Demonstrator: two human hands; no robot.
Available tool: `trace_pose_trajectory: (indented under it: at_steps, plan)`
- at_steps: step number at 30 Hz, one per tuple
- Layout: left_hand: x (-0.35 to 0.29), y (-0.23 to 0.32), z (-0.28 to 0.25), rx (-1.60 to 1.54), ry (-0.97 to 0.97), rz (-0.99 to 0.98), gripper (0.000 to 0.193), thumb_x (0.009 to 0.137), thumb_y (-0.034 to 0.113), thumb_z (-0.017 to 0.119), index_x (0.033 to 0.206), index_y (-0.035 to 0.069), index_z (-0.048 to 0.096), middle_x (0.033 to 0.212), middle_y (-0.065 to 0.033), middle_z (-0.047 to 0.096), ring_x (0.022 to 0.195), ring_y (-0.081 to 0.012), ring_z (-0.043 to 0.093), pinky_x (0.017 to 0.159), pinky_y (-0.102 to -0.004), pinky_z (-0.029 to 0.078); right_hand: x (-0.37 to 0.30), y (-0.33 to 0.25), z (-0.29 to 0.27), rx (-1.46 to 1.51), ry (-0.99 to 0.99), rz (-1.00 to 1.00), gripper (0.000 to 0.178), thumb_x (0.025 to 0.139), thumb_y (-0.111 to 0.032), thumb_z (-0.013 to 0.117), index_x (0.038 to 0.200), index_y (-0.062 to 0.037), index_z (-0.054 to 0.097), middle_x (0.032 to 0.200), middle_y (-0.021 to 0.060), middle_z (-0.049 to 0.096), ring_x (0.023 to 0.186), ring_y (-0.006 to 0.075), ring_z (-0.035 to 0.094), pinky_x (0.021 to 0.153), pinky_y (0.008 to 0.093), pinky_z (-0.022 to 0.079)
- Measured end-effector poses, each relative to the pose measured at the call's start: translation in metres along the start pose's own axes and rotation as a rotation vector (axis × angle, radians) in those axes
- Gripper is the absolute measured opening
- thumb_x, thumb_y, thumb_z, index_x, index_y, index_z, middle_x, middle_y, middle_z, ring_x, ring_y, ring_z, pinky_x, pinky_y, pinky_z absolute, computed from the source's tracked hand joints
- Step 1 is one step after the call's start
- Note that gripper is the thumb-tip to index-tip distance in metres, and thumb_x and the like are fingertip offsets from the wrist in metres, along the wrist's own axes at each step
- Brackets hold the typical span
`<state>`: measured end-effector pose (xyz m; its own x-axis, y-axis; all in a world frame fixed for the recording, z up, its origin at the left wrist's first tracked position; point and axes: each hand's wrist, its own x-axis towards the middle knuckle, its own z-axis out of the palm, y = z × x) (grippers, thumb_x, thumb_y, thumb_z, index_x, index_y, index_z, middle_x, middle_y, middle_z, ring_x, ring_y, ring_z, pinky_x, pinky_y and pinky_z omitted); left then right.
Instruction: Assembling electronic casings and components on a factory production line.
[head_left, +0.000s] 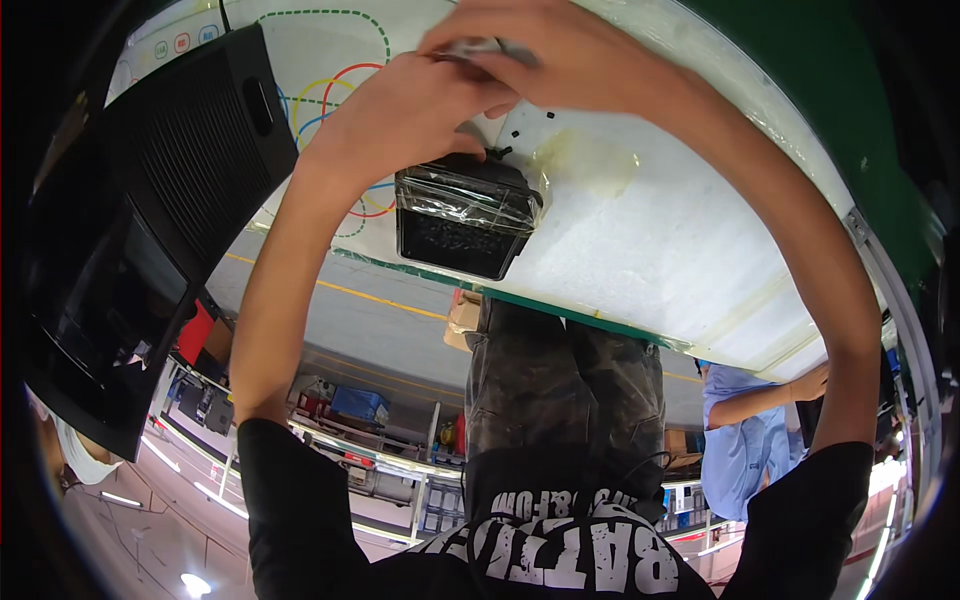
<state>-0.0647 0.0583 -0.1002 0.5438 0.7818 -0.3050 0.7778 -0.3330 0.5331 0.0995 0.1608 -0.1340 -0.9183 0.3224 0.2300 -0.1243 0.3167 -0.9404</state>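
High in the picture my left hand [410,110] and my right hand [535,60] meet over the white table. Between their fingers is a small grey, metallic-looking part [478,47]; motion blur and the fingers hide most of it. Both hands are closed around it. Just below my left hand stands a black plastic bin [465,195] wrapped with clear tape, with many small black pieces [455,238] in it. A small black piece [502,152] lies by the bin's far edge, near my left thumb. Other tiny black pieces [550,115] are scattered to the right.
A large black device with a ribbed panel [200,140] stands at the left. Coloured lines [340,85] are printed on the tabletop. A yellowish stain [590,165] marks the table right of the bin. At lower right is another person in blue [745,440].
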Motion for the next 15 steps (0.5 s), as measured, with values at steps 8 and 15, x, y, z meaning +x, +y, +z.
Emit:
trace_pose_trajectory:
  at_steps: [8, 15]
  plan:
    - [-0.002, -0.016, -0.005, 0.045, 0.036, 0.086, 0.016, 0.072, 0.014, 0.069, 0.083, 0.006, 0.061, 0.078, -0.0091, 0.062, 0.078, -0.0295, 0.062, 0.068, -0.0407, 0.051, -0.04, -0.019, 0.028, -0.574, -0.047, 0.077, 0.077, 0.067, -0.014, 0.076, 0.135, -0.0088, 0.041, 0.126, 0.0111, 0.048, 0.118, 0.0284, 0.046, 0.101, 0.0426, 0.033]
    - [-0.012, -0.012, -0.005, -0.065, -0.012, -0.109, 0.027, 0.07, 0.019, 0.077, 0.084, 0.004, 0.059, 0.077, -0.0087, 0.061, 0.075, -0.0285, 0.061, 0.072, -0.04, 0.049, -0.028, -0.011, 0.033, -1.253, -0.04, -0.104, 0.066, 0.072, -0.019, 0.071, 0.128, 0.0005, 0.042, 0.112, 0.0197, 0.052, 0.105, 0.0319, 0.051, 0.092, 0.0403, 0.035]
